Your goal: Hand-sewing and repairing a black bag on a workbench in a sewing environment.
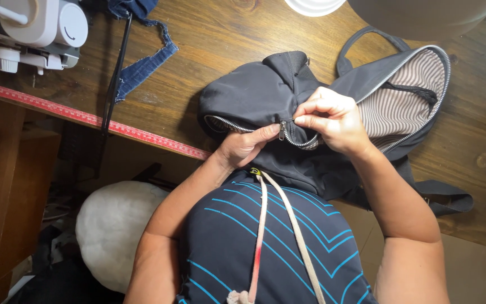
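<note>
Head view. A dark grey fabric backpack [265,93] is seen lying on a brown wooden table [220,34], partly overhanging the near edge and resting against the person's lap. Its main compartment is unzipped at the right, so that a striped beige-and-white lining [403,93] is exposed, bordered by silver zipper teeth [409,56]. A second, front zipper is shown running in a curve across the near face of the bag, and on it a small metal zipper slider [282,129] is located between the two hands.

The left hand [243,147] is pressed against the bag just beside the slider, the thumb and forefinger being extended towards it and laid on the fabric below the zipper line (whether the slider itself is gripped cannot be told). The right hand [336,121] is placed just right of the slider, its fingertips [305,115] pinched together on the zipper tape and fabric edge.

A red measuring ruler strip [85,117] is fixed along the table's near edge. A white sewing machine [35,28] is seen at upper left, with a strip of blue denim fabric [144,65] beside it. A white rounded cushion [113,225] is visible below the table.
</note>
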